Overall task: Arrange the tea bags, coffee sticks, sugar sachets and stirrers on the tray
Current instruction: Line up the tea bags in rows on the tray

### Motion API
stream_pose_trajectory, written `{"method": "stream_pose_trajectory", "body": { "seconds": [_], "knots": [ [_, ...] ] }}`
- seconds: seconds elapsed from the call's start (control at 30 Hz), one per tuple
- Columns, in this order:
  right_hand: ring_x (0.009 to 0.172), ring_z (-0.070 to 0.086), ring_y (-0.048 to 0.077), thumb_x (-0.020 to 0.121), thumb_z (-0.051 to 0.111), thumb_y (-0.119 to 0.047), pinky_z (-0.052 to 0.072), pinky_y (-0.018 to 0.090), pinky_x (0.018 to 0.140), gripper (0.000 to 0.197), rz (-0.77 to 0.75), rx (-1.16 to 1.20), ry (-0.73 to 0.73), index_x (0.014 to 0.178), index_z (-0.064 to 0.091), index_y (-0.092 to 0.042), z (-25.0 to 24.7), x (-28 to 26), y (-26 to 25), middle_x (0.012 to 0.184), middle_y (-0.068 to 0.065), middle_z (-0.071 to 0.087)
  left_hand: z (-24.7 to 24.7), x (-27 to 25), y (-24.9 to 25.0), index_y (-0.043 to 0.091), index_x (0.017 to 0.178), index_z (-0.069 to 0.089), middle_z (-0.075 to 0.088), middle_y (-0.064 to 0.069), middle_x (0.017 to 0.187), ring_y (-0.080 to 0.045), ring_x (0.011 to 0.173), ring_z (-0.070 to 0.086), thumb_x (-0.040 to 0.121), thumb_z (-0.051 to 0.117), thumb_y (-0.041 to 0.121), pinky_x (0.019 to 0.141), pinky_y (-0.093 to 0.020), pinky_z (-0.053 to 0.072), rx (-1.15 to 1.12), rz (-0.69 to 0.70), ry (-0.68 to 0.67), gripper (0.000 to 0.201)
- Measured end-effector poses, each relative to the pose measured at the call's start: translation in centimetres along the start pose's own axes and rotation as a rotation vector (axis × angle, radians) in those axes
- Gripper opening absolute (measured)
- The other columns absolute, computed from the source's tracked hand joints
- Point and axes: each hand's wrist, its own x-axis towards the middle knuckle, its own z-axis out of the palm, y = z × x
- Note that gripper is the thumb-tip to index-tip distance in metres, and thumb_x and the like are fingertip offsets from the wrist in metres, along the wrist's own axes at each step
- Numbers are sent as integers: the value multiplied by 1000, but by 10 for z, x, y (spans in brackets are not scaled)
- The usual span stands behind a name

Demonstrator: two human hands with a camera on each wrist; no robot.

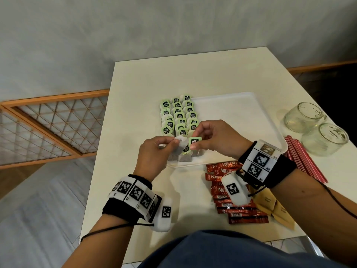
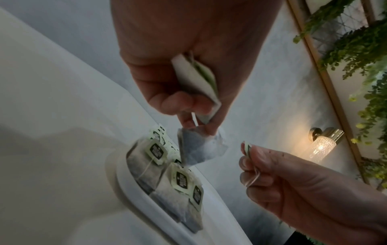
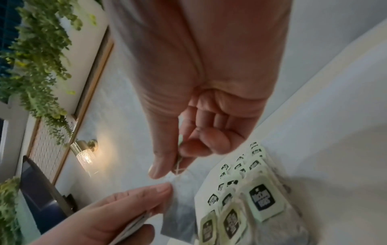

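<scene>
A grey paper tea bag (image 1: 181, 145) is pinched by the left hand (image 1: 154, 153) fingers; its green square tag (image 1: 194, 141) is pinched by the right hand (image 1: 216, 139) above the white plastic tray (image 1: 251, 120).

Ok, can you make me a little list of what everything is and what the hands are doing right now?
left hand: pinches a tea bag by its top, above the tray's near edge
right hand: pinches that bag's green tag
tray: white, with rows of tea bags on its left side
coffee sticks: red, heaped on the table, off the tray
sugar sachets: brown, beside the coffee sticks
stirrers: red bundle on the table, right of the tray
glass jars: two, lying on their sides
</scene>
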Motion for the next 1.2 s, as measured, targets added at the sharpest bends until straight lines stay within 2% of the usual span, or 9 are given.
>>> {"method": "stream_pose_trajectory", "body": {
  "seconds": [0.1, 0.2, 0.4, 0.5, 0.7, 0.8, 0.93, 1.1, 1.2],
  "knots": [
    [50, 61, 9, 71, 79, 3, 52, 18, 52, 20, 33, 148, -11, 80, 63, -5, 4, 2, -2, 61, 4, 65, 5, -2, 3, 14, 94, 77, 72, 0, 69, 2, 35, 41, 88, 70, 25, 41, -13, 32, -113, -64, -32, 15],
    [62, 70, 17, 79, 70, 8, 59, 22, 60, 12, 45, 242, -55, 89, 65, 2, 6, 4, -2, 71, 14, 70, 7, -6, 7, 12, 91, 76, 56, 13, 47, 1, 33, 36, 91, 67, 21, 37, -12, 30, -199, -101, -53, 13],
    [58, 68, 16, 80, 69, 7, 59, 25, 59, 14, 58, 192, -32, 94, 65, 4, 5, 7, -2, 71, 14, 66, 5, -7, 3, 13, 95, 75, 37, 13, 42, -3, 35, 28, 93, 64, 24, 38, -15, 28, -200, -99, -106, 16],
    [58, 66, 18, 79, 72, 5, 59, 29, 60, 24, 68, 160, -46, 101, 64, -2, 2, 9, -1, 69, 11, 63, 5, -5, 2, 14, 95, 75, 42, 10, 48, -2, 36, 31, 93, 64, 25, 40, -15, 30, -172, -72, -147, 16],
    [73, 66, 17, 85, 69, -2, 57, 28, 66, 8, 99, 36, -71, 91, 65, -5, -9, 11, 2, 84, 8, 66, -2, 1, 3, 22, 98, 76, 72, 8, 79, 1, 58, 55, 96, 59, 24, 50, -14, 40, -138, -42, -141, 17],
    [69, 67, 19, 88, 65, -3, 55, 25, 62, 7, 141, -5, -114, 90, 61, -8, -17, 9, 7, 82, 13, 69, -12, 7, 0, 19, 105, 73, 73, -1, 92, -6, 57, 56, 98, 55, 19, 44, -23, 46, -170, -131, -122, 19],
    [64, 65, 11, 88, 67, -7, 53, 21, 60, 11, 179, -230, -142, 86, 59, -15, -22, 10, 20, 75, 2, 69, -22, 9, -2, 8, 109, 69, 68, -9, 95, -13, 55, 57, 97, 50, 5, 46, -25, 50, -271, -231, -138, 23],
    [66, 66, 15, 87, 68, -7, 59, 30, 65, 10, 158, -378, -105, 92, 61, -11, -17, 17, 29, 82, 7, 69, -26, 8, -6, 6, 106, 70, 69, -16, 100, -15, 64, 60, 96, 44, -2, 51, -25, 54, -288, -240, -124, 29],
    [62, 66, 12, 85, 70, -7, 59, 27, 62, 12, 142, -386, -83, 94, 62, -8, -11, 18, 31, 80, 7, 68, -28, 8, -9, 9, 106, 69, 68, -15, 101, -16, 68, 60, 95, 42, -4, 51, -25, 54, -245, -213, -124, 32]
  ]
}}
